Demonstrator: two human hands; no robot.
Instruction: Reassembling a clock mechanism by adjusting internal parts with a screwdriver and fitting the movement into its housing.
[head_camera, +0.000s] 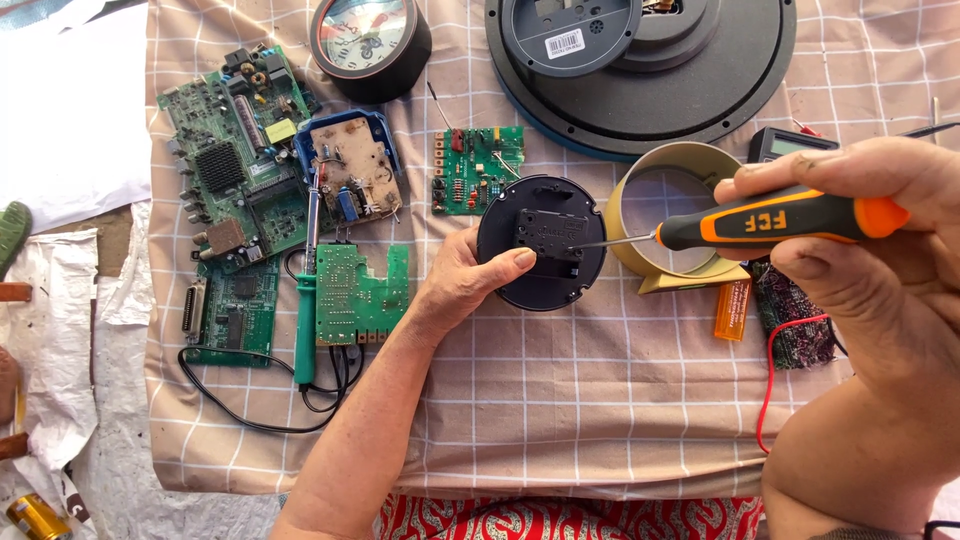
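The right hand (860, 240) is closed around the orange-and-black handle of a screwdriver (770, 222), thumb on top and fingers curled beneath. The thin metal shaft runs leftward from that fist, almost level, and its tip meets the black square movement box (548, 236) at the middle of a small round black clock back (541, 243). So the clock lies to the left of the gripping hand, at the far end of the shaft, flat on the cloth with its back facing up.

The left hand (462, 280) steadies that clock from the lower left. Its thumb presses on the disc's face just beside the movement box, and the other fingers go under or behind the rim, where I cannot see them; the hand is clamped on the clock's edge.

Just right of the clock, under the screwdriver shaft, stands a gold ring-shaped clock frame (676, 163), open in the middle. Below it lie an orange lighter (732, 310) and a dark patterned pouch (795, 325) with a red wire (775, 375) trailing down. A multimeter (785, 143) peeks out behind the right hand.

Farther off, a large dark round clock casing (700, 90) fills the top, with a small gauge-like clock (368, 42) to its left. A small green circuit board (478, 168) lies just above and left of the held clock. To the left are more green boards (240, 160), a blue-cased board (350, 165), and a green-handled soldering iron (305, 320) with its black cord. Everything rests on a checked beige cloth (560, 400).
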